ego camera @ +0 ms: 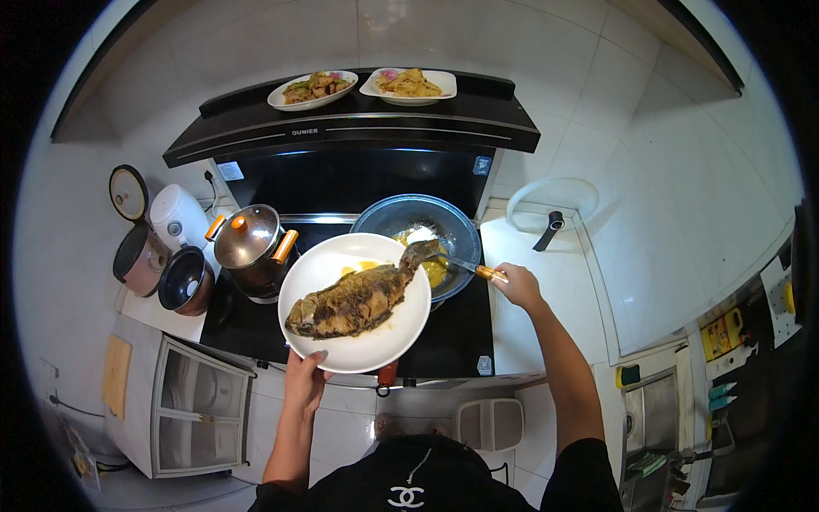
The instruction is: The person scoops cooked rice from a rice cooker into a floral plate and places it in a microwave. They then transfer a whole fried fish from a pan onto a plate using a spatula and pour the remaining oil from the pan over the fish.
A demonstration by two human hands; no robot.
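My left hand (306, 379) grips the lower rim of a white plate (384, 342), thumb on top. On the plate lies a whole browned cooked fish (352, 301), its head at the lower left and its tail over the upper right rim. My right hand (517, 285) holds a spatula (491, 274) by its orange-brown handle. The spatula's metal shaft reaches left over a blue-grey wok (457, 224) to the fish's tail; its tip is hidden or too small to tell. Yellowish oil or sauce (436, 274) shows in the wok, which the plate partly covers.
A lidded pot (246, 237) with orange handles stands left on the black cooktop (461, 339). Open pots (185, 281) and a white appliance (178, 214) stand further left. Two plates of food (312, 89) rest on the range hood (358, 131). A sink (659, 409) is at right.
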